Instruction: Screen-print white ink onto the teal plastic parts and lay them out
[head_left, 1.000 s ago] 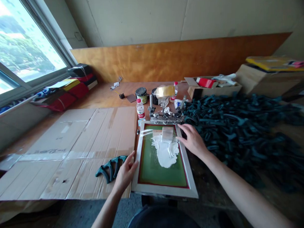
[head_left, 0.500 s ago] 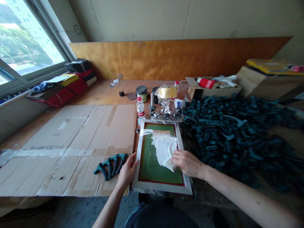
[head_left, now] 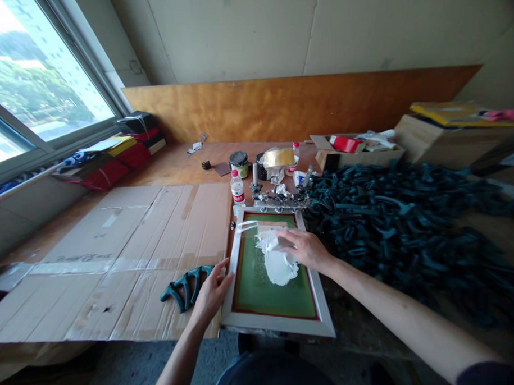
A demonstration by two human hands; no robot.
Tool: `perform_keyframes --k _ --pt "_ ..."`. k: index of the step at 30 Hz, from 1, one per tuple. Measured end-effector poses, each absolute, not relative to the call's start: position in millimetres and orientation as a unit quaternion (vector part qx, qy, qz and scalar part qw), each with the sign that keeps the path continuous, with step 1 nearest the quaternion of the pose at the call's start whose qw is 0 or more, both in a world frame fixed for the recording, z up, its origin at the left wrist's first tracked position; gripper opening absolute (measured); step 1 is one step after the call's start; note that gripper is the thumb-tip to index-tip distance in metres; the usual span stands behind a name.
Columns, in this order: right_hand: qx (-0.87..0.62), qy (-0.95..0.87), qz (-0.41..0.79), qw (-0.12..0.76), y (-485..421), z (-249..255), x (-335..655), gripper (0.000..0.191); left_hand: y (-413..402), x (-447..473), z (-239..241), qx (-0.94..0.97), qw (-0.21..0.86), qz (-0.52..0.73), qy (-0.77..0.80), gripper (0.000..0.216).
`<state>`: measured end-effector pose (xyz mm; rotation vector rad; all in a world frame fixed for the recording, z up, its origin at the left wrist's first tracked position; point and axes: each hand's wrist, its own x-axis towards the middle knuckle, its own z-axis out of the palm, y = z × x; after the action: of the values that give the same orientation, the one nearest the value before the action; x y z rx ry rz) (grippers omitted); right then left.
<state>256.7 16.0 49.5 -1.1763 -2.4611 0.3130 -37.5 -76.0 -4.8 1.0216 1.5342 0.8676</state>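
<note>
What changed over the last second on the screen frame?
The right hand swept toward the person across the white ink, then went back to the far end of the screen frame; what it grips is hidden. Unchanged: left hand on the frame's left edge, green part beside it.

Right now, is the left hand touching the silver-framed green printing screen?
Touching. The head view shows the left hand with fingertips pressed against the left rail of the silver-framed green printing screen, no gap.
</note>
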Motion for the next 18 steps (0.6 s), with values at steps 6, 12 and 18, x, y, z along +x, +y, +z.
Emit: perform_keyframes --k 6,12,18 --pt "-0.568 -0.772 0.074 0.275 78 88 286 0.054 -61 -39 71 0.424 0.521 0.422 0.609 0.073" --pt "-0.643 -0.697 0.139 0.285 48 32 331 0.033 1 -19 143 0.470 0.428 0.581 0.508 0.061" --pt "-0.614 -0.774 0.118 0.105 -12 -24 279 0.013 17 4 150 0.433 0.380 0.643 0.505 0.058"
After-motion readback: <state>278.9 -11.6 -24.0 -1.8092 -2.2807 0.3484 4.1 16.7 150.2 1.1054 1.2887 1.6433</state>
